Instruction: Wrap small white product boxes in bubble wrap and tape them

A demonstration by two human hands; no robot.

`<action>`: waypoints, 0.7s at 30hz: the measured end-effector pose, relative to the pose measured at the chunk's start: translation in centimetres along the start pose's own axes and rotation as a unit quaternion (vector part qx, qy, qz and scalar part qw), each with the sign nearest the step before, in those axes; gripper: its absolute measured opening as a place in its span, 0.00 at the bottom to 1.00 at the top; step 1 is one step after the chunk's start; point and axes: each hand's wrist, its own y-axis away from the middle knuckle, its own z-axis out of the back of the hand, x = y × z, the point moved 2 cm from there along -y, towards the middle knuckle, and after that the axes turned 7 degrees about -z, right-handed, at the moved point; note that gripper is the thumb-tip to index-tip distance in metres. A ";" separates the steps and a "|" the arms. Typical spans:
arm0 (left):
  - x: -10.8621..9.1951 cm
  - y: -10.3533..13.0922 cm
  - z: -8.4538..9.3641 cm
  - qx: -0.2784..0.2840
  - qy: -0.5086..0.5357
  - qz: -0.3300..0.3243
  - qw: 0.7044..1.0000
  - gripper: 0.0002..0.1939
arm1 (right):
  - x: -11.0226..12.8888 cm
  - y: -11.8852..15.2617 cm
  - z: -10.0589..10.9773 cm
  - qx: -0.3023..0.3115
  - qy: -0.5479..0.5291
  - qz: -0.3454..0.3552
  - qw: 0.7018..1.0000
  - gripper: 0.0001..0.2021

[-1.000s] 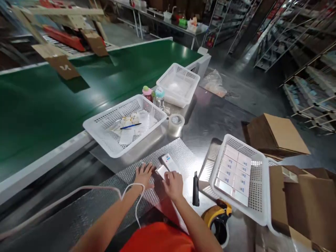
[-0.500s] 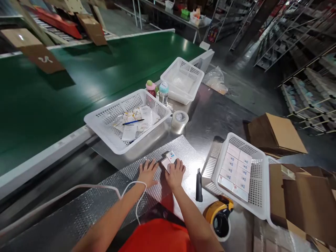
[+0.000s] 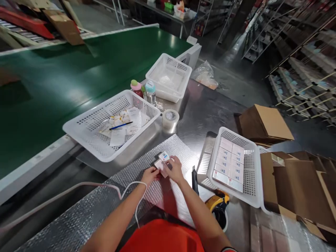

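Observation:
Two small white boxes lie together over the sheet of bubble wrap point(image 3: 181, 150); the farther box point(image 3: 164, 156) has a printed code on its top. My left hand point(image 3: 150, 175) pinches the near left edge of the nearer small box point(image 3: 160, 165). From the right, my right hand point(image 3: 175, 169) has its thumb and fingers closed on the same pair, partly covering them. A white cord point(image 3: 143, 183) passes across my left forearm. Just right of my right hand lies a black utility knife point(image 3: 194, 180), and nearer me a yellow tape dispenser point(image 3: 217, 204).
A white basket point(image 3: 253, 175) at right holds several similar boxes, with cardboard point(image 3: 301, 189) beyond it. Another basket point(image 3: 86, 138) at left contains papers and a pen. A tape roll point(image 3: 170, 120), bottles point(image 3: 150, 91) and a third basket point(image 3: 183, 82) stand behind. The green conveyor belt point(image 3: 105, 70) runs alongside.
My left hand has gone from spread flat on the bubble wrap to pinching the nearer small box. My right hand stays on the boxes. The whole view has shifted.

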 end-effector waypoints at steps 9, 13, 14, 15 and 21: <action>0.1 0.3 0.3 0.041 0.080 0.059 0.994 0.29 | -8.0 -8.7 7.5 0.001 0.146 -0.185 0.972 0.15; 0.4 0.1 0.1 0.057 0.107 0.047 0.992 0.29 | -7.1 -8.7 8.5 0.040 0.153 -0.143 0.977 0.08; 0.5 0.0 0.0 0.058 0.112 0.046 0.991 0.29 | -6.3 -8.0 8.1 0.054 0.146 -0.117 0.981 0.07; 0.6 -0.1 -0.1 0.052 0.115 0.045 0.991 0.29 | -5.2 -7.0 7.2 0.071 0.131 -0.076 0.986 0.07; 1.4 -0.6 -0.9 -0.024 0.129 0.005 0.991 0.26 | 1.8 2.7 -2.4 0.065 0.050 0.111 0.990 0.20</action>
